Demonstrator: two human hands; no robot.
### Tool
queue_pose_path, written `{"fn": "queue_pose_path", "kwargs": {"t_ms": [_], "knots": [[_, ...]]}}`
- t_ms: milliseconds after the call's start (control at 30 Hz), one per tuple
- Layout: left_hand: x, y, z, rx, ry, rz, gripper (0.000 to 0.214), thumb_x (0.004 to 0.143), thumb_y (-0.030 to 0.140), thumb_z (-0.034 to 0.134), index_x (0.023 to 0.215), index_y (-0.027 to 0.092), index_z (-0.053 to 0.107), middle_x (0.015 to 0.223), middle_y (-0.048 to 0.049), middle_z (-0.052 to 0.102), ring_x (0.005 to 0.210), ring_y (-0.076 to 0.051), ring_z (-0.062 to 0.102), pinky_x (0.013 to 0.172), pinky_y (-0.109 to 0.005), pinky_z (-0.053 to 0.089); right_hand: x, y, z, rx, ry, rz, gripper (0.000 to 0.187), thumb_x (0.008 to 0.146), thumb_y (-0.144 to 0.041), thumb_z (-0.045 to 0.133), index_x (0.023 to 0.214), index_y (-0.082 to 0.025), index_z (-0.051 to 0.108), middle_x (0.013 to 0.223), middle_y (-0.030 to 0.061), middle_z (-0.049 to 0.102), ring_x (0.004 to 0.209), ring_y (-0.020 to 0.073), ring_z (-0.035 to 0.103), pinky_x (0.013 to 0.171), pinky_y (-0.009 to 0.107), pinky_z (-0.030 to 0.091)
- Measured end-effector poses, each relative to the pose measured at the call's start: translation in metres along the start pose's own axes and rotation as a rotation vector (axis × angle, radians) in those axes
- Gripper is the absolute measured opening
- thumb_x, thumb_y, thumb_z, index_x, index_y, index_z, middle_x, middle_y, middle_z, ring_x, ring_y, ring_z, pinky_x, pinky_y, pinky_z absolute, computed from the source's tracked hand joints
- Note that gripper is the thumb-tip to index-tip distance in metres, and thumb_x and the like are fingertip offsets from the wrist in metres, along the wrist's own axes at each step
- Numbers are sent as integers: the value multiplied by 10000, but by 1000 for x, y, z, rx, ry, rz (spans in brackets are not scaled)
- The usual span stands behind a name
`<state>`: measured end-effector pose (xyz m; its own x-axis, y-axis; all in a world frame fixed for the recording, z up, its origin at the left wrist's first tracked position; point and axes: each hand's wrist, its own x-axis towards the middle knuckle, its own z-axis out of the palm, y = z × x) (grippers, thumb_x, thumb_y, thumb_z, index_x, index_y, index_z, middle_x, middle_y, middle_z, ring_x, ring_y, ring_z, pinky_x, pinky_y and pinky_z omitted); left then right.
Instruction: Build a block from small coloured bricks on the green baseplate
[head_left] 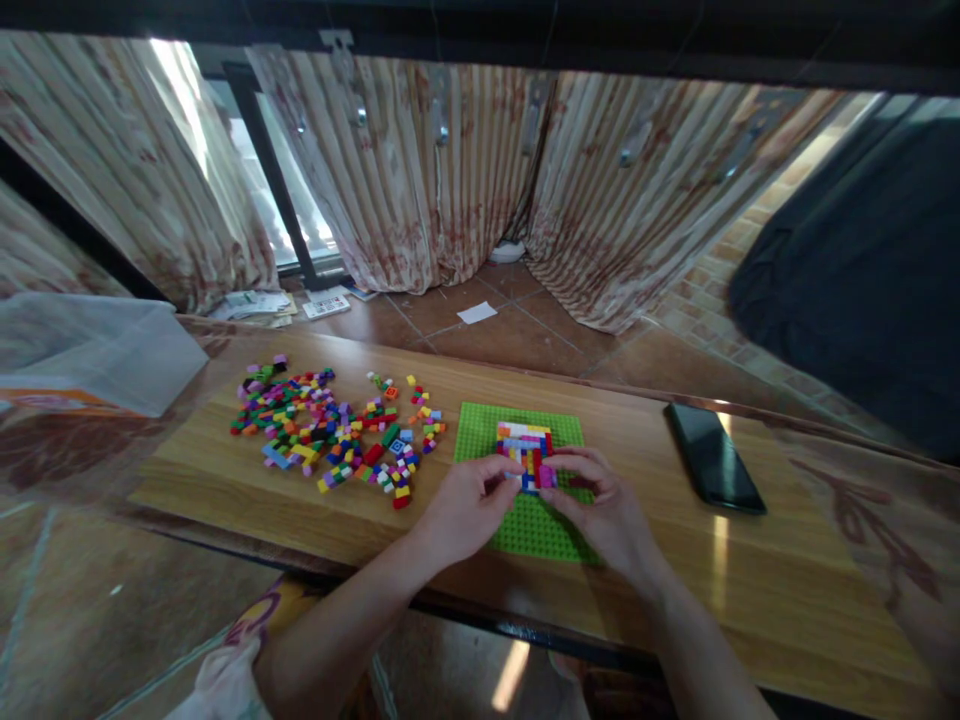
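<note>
A green studded baseplate (540, 530) lies on the wooden table. On it stands a low block of multicoloured toy bricks (526, 436) with white, red, blue, yellow and purple pieces. My left hand (469, 505) is at the block's left side, its thumb and forefinger closed together; whatever sits between those fingertips is too small to make out. From the right, my right hand (604, 505) pinches a magenta brick (547, 477) between thumb and fingers, against the block's right edge. Both hands partly cover the block and the plate.
Many loose bricks (300, 410) are spread over the table's left half. A black phone (714, 458) lies on the right. A translucent plastic bin (97, 350) stands at the far left. Beyond the wooden table (637, 420) are a tiled floor, papers and curtains (397, 180).
</note>
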<state>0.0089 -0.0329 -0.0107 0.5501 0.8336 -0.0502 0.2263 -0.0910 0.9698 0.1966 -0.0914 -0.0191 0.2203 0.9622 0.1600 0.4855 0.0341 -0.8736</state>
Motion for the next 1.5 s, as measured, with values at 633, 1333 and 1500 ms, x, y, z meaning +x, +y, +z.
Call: {"fn": "queue_pose_path", "kwargs": {"t_ms": [633, 1333, 1500], "knots": [[-8, 4, 10, 652, -96, 305, 430, 963, 248, 407, 1380, 223, 507, 1154, -86, 717, 1001, -231, 690, 859, -358, 535, -3, -9, -3, -205, -23, -116, 149, 860, -288, 606, 982, -233, 672, 1118, 65, 610, 944, 192, 638, 854, 372, 551], [-12, 6, 21, 938, -88, 373, 378, 978, 251, 369, 1325, 136, 461, 963, -83, 726, 848, -234, 700, 723, -377, 589, -2, -16, -1, -471, -16, -282, 186, 908, -266, 549, 1006, -180, 682, 1064, 95, 665, 915, 207, 675, 794, 331, 570], [-11, 6, 20, 923, -89, 341, 379, 971, 247, 386, 1328, 147, 459, 961, -82, 729, 846, -229, 703, 741, -369, 589, -3, -22, -1, -472, -23, -279, 178, 899, -232, 536, 990, -184, 681, 1031, 84, 662, 884, 200, 671, 790, 334, 569]]}}
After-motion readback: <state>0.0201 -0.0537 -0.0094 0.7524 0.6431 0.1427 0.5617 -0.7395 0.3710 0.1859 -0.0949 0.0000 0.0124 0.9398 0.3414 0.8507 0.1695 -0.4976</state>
